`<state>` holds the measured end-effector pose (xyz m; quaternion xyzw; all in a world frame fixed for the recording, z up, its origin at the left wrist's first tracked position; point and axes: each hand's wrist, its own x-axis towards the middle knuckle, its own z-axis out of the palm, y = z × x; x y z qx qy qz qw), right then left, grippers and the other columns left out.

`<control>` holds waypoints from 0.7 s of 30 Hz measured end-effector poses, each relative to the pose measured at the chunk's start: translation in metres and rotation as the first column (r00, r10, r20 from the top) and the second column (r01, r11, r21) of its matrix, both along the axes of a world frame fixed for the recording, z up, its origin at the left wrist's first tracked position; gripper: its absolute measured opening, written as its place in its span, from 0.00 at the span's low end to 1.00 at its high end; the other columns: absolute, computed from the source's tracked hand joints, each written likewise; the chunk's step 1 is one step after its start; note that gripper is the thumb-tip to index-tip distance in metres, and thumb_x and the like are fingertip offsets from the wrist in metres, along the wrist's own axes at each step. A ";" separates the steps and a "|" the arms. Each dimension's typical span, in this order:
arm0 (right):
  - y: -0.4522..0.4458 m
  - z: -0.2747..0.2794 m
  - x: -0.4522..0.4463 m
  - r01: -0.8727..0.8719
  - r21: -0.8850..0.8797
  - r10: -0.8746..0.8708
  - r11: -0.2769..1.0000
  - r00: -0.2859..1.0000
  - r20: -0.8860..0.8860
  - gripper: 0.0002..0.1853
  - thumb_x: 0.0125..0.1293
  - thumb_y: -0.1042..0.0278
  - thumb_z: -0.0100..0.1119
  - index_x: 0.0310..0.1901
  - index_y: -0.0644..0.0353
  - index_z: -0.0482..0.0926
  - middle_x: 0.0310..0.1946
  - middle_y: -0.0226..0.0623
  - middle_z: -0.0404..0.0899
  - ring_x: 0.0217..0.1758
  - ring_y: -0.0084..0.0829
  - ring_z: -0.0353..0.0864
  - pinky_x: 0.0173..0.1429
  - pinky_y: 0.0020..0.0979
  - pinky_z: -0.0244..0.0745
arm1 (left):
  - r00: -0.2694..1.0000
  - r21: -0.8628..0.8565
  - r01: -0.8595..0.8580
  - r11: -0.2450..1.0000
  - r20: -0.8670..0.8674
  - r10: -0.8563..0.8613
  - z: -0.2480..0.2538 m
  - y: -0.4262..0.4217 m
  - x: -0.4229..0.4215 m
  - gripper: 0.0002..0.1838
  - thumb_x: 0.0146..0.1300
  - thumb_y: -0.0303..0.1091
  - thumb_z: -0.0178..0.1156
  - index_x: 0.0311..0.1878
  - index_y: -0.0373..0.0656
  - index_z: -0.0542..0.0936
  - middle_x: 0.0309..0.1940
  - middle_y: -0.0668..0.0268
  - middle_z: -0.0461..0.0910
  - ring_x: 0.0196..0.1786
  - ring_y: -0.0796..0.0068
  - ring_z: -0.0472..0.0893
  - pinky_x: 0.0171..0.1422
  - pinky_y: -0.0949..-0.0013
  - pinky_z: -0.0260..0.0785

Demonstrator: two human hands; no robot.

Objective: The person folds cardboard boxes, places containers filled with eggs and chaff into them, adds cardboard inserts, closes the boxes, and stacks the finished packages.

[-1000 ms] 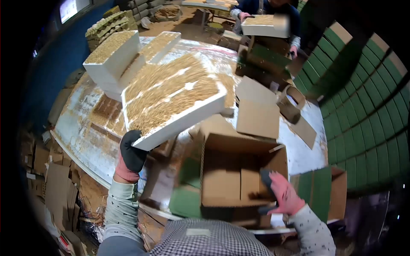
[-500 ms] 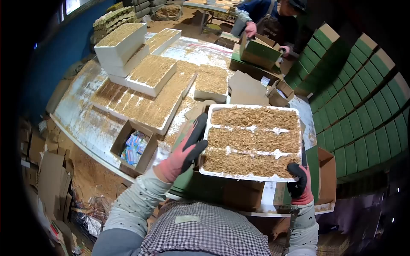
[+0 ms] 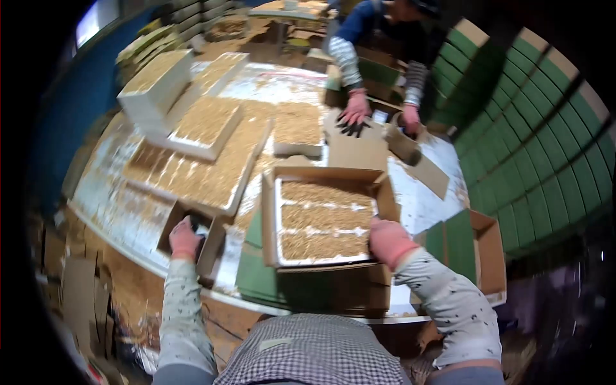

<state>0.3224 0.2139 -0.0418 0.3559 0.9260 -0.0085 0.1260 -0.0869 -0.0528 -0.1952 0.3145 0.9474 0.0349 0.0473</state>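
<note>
A white foam tray of brown husk-like grains in three rows sits inside an open cardboard box in front of me. At the tray's right end is my right hand, in a pink glove, its fingers hidden between tray and box wall. My left hand reaches into a small cardboard box on the left. Its dark-coated fingers are mostly hidden and blurred, so what they touch cannot be made out.
Grain-filled foam trays stand on the table, some stacked. A co-worker's gloved hands are across the table, by cardboard and a small box. Green cartons form a wall at right. An open green box stands near right.
The tray went from between my hands down into the cardboard box. My left hand moved left into the small box. The co-worker's hands came forward from a green box to the cardboard.
</note>
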 end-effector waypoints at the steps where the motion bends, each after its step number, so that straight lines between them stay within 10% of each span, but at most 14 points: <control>1: -0.005 0.005 -0.012 -0.080 0.006 0.078 0.997 0.986 0.145 0.14 0.55 0.60 0.59 0.40 0.60 0.76 0.34 0.46 0.80 0.41 0.44 0.81 0.45 0.37 0.76 | 0.997 0.066 0.016 0.998 -0.080 -0.010 -0.009 0.000 -0.006 0.30 0.49 0.50 0.65 0.55 0.47 0.72 0.47 0.60 0.78 0.53 0.64 0.76 0.58 0.64 0.67; 2: -0.008 0.014 -0.019 -0.164 -0.008 0.159 0.986 0.944 0.288 0.14 0.57 0.57 0.58 0.38 0.58 0.77 0.34 0.44 0.81 0.40 0.43 0.81 0.44 0.37 0.76 | 0.988 0.131 0.029 0.991 -0.155 -0.008 -0.019 -0.002 -0.010 0.27 0.52 0.47 0.63 0.55 0.48 0.72 0.47 0.60 0.78 0.53 0.64 0.77 0.58 0.64 0.67; 6: 0.034 0.063 -0.013 0.002 -0.052 -0.020 0.999 0.939 -0.344 0.19 0.56 0.48 0.58 0.40 0.54 0.79 0.35 0.40 0.81 0.37 0.42 0.81 0.40 0.35 0.75 | 0.989 -0.143 0.036 0.989 -0.134 -0.056 0.005 0.001 0.001 0.25 0.56 0.39 0.59 0.57 0.43 0.69 0.49 0.59 0.76 0.55 0.60 0.73 0.60 0.63 0.63; 10: 0.161 0.024 0.001 0.187 -0.196 -0.265 0.963 0.503 -0.823 0.18 0.57 0.51 0.59 0.42 0.56 0.80 0.33 0.45 0.81 0.38 0.44 0.81 0.43 0.36 0.75 | 0.990 0.156 0.021 0.987 -0.143 0.002 -0.041 -0.019 -0.013 0.32 0.48 0.42 0.65 0.56 0.39 0.68 0.43 0.57 0.76 0.52 0.56 0.73 0.59 0.60 0.63; 12: 0.230 -0.060 0.002 0.260 -0.389 -0.467 0.884 0.423 -0.777 0.20 0.57 0.51 0.59 0.45 0.58 0.79 0.38 0.47 0.81 0.42 0.46 0.80 0.48 0.36 0.74 | 0.965 0.100 0.118 0.988 -0.246 -0.090 -0.024 -0.010 -0.002 0.33 0.44 0.39 0.68 0.55 0.39 0.69 0.43 0.54 0.76 0.50 0.54 0.75 0.57 0.59 0.65; 14: 0.264 -0.131 -0.006 0.379 -0.492 -0.620 0.784 0.430 -0.657 0.36 0.55 0.47 0.61 0.62 0.59 0.65 0.56 0.50 0.72 0.60 0.47 0.70 0.63 0.38 0.64 | 0.991 0.275 -0.035 0.961 0.131 -0.001 -0.005 -0.002 -0.004 0.32 0.45 0.35 0.67 0.56 0.41 0.70 0.44 0.53 0.77 0.49 0.54 0.76 0.56 0.60 0.66; 17: 0.292 -0.167 -0.039 0.719 -0.368 -0.782 0.589 0.394 -0.483 0.56 0.50 0.38 0.63 0.71 0.59 0.43 0.71 0.50 0.44 0.73 0.48 0.45 0.74 0.47 0.40 | 0.961 0.185 0.015 0.983 -0.275 0.037 -0.021 -0.020 -0.007 0.16 0.48 0.27 0.62 0.43 0.43 0.73 0.35 0.55 0.78 0.41 0.52 0.77 0.46 0.57 0.68; 21: 0.341 -0.208 -0.073 0.310 -0.563 -0.598 0.767 0.024 -0.801 0.56 0.45 0.59 0.74 0.69 0.66 0.44 0.62 0.54 0.63 0.63 0.46 0.65 0.65 0.34 0.62 | 0.972 0.007 -0.002 1.000 -0.236 0.003 0.013 -0.021 -0.005 0.16 0.49 0.25 0.59 0.43 0.42 0.72 0.30 0.53 0.76 0.36 0.51 0.76 0.41 0.54 0.67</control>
